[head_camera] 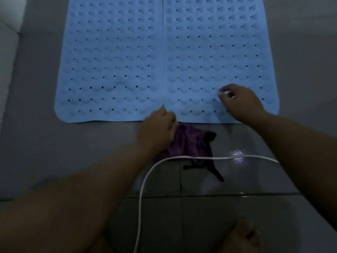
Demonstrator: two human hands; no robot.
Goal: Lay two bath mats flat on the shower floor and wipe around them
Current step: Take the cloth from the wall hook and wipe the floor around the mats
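Two blue mats lie flat, edges meeting mid-frame. Right hand presses with curled fingers; left hand grips the purple cloth. Wipe close along the near edge without lifting it.

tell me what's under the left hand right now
The left hand rests on a purple cloth lying on the floor tiles, just below the blue mats. How much cloth lies beneath the palm is hidden.

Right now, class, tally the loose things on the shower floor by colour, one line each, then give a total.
Blue: 2, left mat and right mat
Purple: 1, cloth
White: 1, cord
Total: 4
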